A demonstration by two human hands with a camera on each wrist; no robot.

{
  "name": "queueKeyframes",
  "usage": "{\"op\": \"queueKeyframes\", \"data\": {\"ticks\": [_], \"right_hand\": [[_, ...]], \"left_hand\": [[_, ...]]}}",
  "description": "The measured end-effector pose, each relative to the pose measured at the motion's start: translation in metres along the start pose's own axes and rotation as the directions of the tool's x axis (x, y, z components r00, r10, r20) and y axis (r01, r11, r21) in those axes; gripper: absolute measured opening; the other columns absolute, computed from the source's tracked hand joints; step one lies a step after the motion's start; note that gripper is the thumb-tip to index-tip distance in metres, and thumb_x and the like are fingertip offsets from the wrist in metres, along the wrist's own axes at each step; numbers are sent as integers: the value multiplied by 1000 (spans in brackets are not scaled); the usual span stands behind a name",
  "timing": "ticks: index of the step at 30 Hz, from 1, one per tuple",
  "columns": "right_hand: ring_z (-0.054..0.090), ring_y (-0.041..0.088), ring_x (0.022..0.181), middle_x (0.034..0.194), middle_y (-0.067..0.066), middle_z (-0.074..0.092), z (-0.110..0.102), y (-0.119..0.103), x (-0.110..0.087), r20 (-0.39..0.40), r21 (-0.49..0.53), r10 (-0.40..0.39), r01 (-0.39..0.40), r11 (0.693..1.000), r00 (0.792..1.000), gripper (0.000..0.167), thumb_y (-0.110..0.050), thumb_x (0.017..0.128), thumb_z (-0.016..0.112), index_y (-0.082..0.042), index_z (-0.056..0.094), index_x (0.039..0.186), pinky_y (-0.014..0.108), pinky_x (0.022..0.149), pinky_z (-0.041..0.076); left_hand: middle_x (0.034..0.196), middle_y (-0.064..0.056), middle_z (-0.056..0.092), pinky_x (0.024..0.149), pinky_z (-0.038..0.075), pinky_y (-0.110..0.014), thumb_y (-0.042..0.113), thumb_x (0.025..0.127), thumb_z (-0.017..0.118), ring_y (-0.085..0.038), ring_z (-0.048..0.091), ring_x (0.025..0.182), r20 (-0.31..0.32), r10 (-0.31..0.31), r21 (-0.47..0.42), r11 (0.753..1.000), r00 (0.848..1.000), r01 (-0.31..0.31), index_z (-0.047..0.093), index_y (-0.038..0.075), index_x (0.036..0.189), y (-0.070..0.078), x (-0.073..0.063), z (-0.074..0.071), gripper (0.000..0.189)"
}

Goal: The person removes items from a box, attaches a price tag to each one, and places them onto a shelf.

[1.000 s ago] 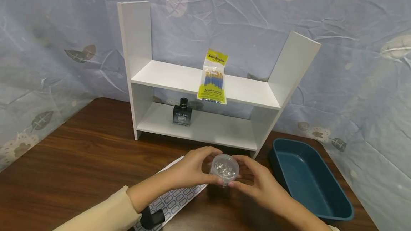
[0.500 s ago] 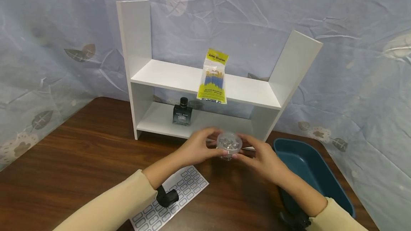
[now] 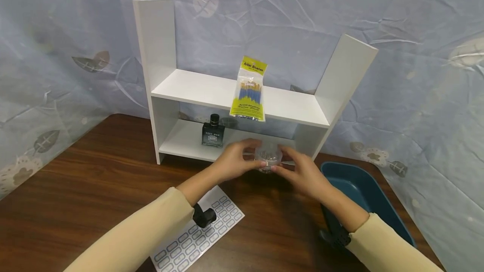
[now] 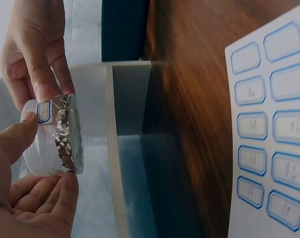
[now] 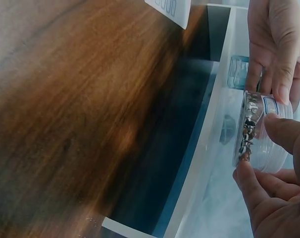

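A clear round plastic jar with small shiny metallic pieces inside is held up between both hands, just in front of the lower shelf board. My left hand grips its left side and my right hand grips its right side, thumbs toward me. On the jar's wall in the left wrist view is a small blue-bordered sticker, near both thumbs. Its written mark is too small to read. A sheet of similar blue-bordered stickers lies on the table under my left forearm.
A white two-tier shelf stands at the back. On its lower board is a dark perfume bottle; a pack of artist brushes overhangs the upper board's front edge. A deep blue tray sits on the right, partly behind my right forearm.
Both hands have carried the jar forward, away from me, from above the table to the shelf's lower front edge. More of the sticker sheet shows now.
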State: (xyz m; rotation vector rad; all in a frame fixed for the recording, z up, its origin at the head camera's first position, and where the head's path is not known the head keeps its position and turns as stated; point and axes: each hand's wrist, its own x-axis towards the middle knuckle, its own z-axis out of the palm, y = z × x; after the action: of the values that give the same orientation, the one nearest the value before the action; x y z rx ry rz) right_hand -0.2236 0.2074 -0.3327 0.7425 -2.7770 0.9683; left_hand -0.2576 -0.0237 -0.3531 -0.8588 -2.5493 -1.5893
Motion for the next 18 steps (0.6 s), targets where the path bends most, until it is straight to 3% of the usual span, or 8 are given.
{"op": "queueKeyframes", "data": {"ticks": [11,18], "right_hand": [[62,48,130,150,32,53,5,5,24,32,-95,49,-46,994,998,66,-20,102,69,9,40,153,58,104,56],[58,50,135,155,34,47,4,13,32,46,-66,62,-59,996,997,65,-16,103,67,11,37,154,58,107,54]], "left_hand": [[151,-21,58,111,54,-46,22,95,78,-39,62,135,-34,-40,59,997,999,42,53,-1,149,-9,14,-1,64],[155,-21,54,111,54,-44,21,95,78,-39,61,136,-31,-59,47,997,998,61,48,1,153,-14,26,2,68]]}}
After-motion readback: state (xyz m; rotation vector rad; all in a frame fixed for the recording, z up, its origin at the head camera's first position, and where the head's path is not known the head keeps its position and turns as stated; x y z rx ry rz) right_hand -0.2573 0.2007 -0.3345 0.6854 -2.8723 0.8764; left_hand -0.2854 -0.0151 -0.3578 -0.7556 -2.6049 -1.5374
